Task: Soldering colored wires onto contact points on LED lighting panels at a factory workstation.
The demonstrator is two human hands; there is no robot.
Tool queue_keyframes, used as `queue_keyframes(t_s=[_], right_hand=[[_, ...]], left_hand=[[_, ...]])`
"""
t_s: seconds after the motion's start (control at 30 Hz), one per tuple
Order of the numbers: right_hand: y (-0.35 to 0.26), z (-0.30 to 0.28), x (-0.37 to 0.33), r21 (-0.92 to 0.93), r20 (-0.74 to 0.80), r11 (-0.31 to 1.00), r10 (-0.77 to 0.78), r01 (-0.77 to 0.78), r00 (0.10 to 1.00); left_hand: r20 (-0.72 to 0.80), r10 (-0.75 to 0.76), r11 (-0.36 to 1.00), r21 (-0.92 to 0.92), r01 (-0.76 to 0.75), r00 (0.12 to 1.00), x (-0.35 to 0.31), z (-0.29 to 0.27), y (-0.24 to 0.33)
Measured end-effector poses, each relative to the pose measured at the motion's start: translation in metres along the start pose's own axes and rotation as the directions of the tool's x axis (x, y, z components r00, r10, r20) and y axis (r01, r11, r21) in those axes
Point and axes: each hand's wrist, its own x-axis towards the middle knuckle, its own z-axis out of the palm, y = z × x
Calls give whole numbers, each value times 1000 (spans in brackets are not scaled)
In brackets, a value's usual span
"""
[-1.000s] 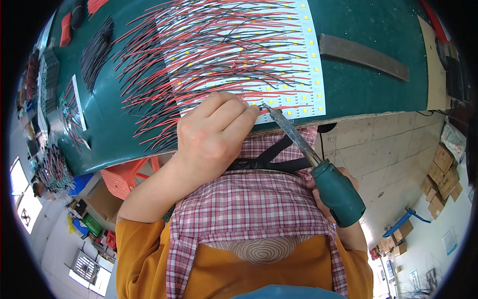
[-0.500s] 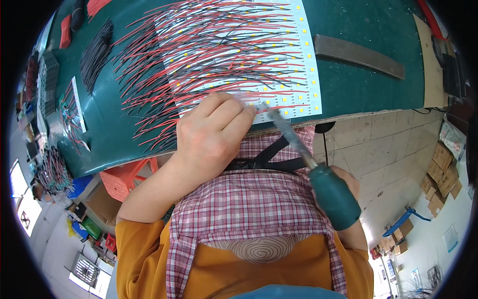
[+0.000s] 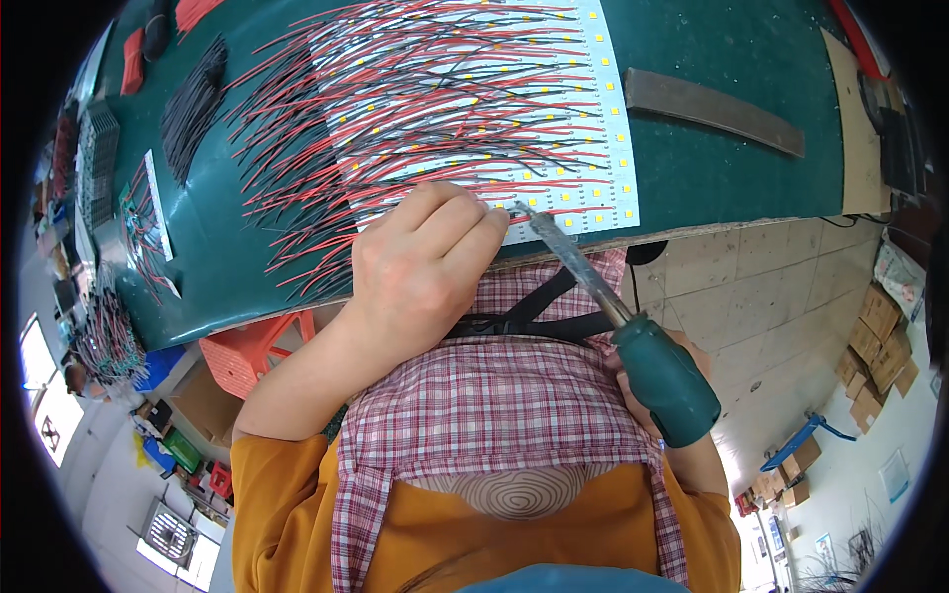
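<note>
Our left hand (image 3: 425, 267) is closed in a pinch; a short dark end showing past the fingertips looks like a wire, though the fingers hide most of it. Our right hand (image 3: 634, 393) is wrapped around the handle of the iron (image 3: 581, 270), partly hidden behind it. The iron's tip points far and left, just beside the pinch; we cannot tell whether it touches metal.

To work well here, we should hold the wire end steady against its pad, bring the tip in low, and lift it once the joint flows, with our left fingertips clear of the hot shaft. We should also mind the neighbouring wires, which the shaft could scorch.

The board (image 3: 615, 148) lies at the near edge of the green table (image 3: 732, 183), under and beyond our left fingers. It is white, dotted with yellow squares in rows. Red and black wires (image 3: 287, 148) cross it in layers, their loose ends fanning left past its edge. A flat bar (image 3: 714, 111) lies to its right.
</note>
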Motion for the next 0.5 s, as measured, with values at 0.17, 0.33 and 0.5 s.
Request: queue_keyframes(t_s=[0.17, 0.33, 0.5], right_hand=[[-1, -4, 0, -24, 84, 999, 27, -25, 996], [10, 5, -10, 4, 36, 1000, -2, 2, 999], [16, 3, -14, 13, 102, 1000, 11, -12, 995]], left_hand=[[5, 2, 1000, 1, -2, 1000, 0, -1, 0], [13, 9, 1000, 14, -9, 1000, 1, -2, 1], [-8, -33, 996, -89, 33, 999, 5, -7, 0]])
